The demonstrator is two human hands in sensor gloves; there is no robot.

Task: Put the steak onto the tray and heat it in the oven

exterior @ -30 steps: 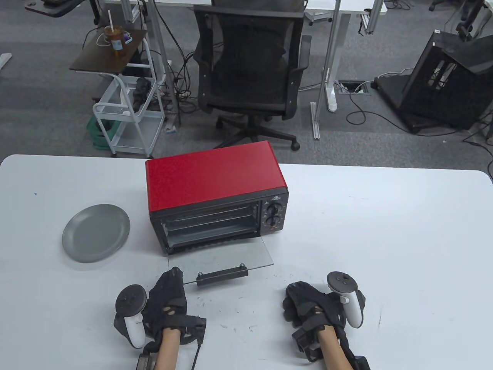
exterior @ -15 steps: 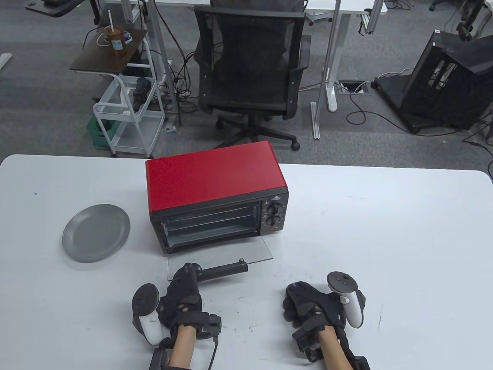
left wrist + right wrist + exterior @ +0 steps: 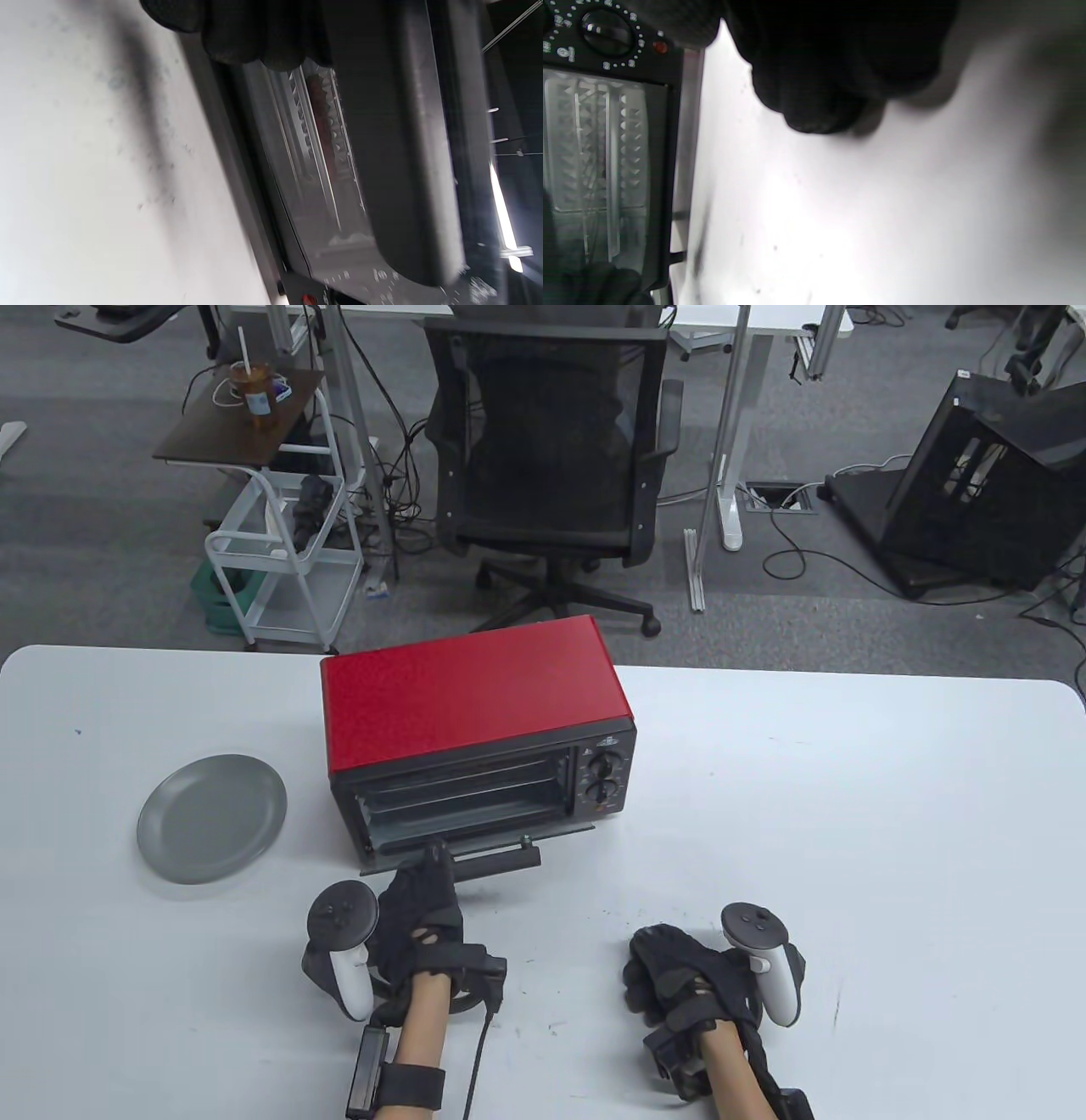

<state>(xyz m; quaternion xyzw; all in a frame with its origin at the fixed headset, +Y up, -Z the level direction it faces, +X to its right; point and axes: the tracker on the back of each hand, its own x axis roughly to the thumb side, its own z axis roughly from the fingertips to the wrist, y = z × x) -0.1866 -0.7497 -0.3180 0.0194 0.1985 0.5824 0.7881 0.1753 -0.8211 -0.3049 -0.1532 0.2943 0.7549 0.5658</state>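
The red toaster oven (image 3: 467, 695) stands mid-table with its glass door (image 3: 407, 861) raised almost to its front. My left hand (image 3: 434, 858) reaches forward, its fingers (image 3: 254, 38) pressing at the left end of the black door handle (image 3: 501, 857). In the left wrist view the handle (image 3: 407, 148) and the door glass (image 3: 305, 178) fill the frame. My right hand (image 3: 653, 976) rests on the table with fingers loosely curled and holds nothing. No steak or tray shows in any view; the oven's inside is dim.
An empty grey plate (image 3: 212, 819) lies left of the oven. Two control knobs (image 3: 602, 779) sit on the oven's right front. The white table (image 3: 848, 814) stretches to the right. A black office chair (image 3: 551, 449) stands beyond the far edge.
My left hand has moved right and forward, lifting the oven door from flat on the table to nearly shut. My right hand has stayed put.
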